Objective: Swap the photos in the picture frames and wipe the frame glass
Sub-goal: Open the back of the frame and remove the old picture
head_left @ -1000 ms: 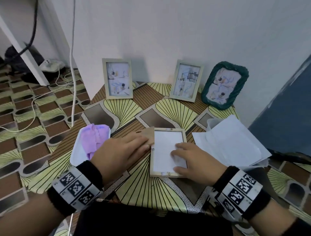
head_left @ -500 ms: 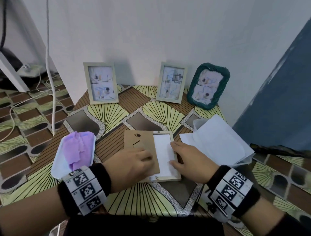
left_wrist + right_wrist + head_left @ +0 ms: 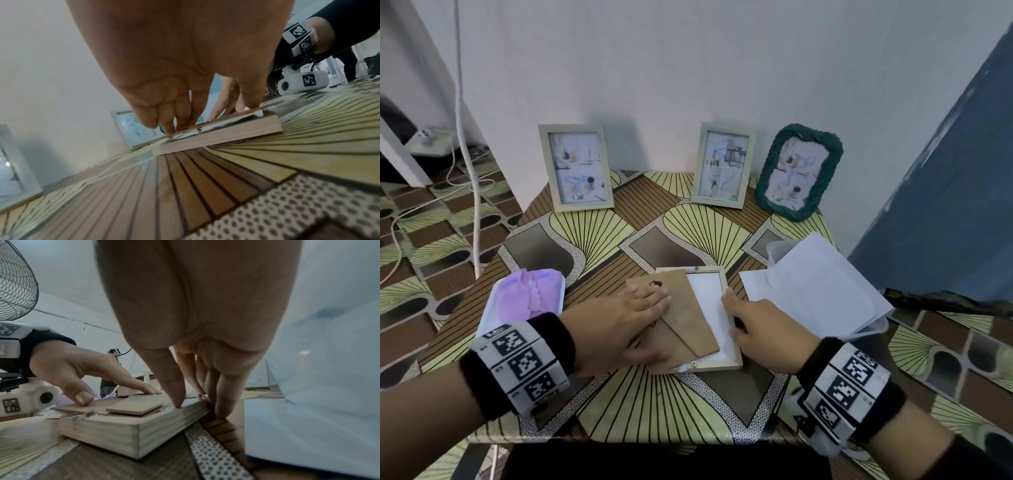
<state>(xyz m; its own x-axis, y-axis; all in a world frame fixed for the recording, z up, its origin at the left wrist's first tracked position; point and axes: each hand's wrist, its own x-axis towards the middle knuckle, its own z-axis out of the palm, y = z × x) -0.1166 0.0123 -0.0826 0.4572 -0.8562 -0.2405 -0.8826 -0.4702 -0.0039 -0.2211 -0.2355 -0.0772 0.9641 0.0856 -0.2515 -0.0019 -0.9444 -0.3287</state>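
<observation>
A light wooden picture frame [image 3: 732, 359] lies face down near the front edge of the patterned table [image 3: 654, 407]. The left hand [image 3: 616, 322] presses flat, fingers extended, on the brown backing board [image 3: 688, 325] lying askew over the white photo back [image 3: 710, 301]. The right hand [image 3: 763, 329] rests straight fingers on the frame's right rail, gripping nothing.

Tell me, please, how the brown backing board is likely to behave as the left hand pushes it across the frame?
The backing board looks thin and flat, so probably light and fairly stiff; it should slide rather than buckle under the left hand. Its stand flap sits slightly raised and could catch. The frame might shift, though the right hand steadies its edge.
</observation>
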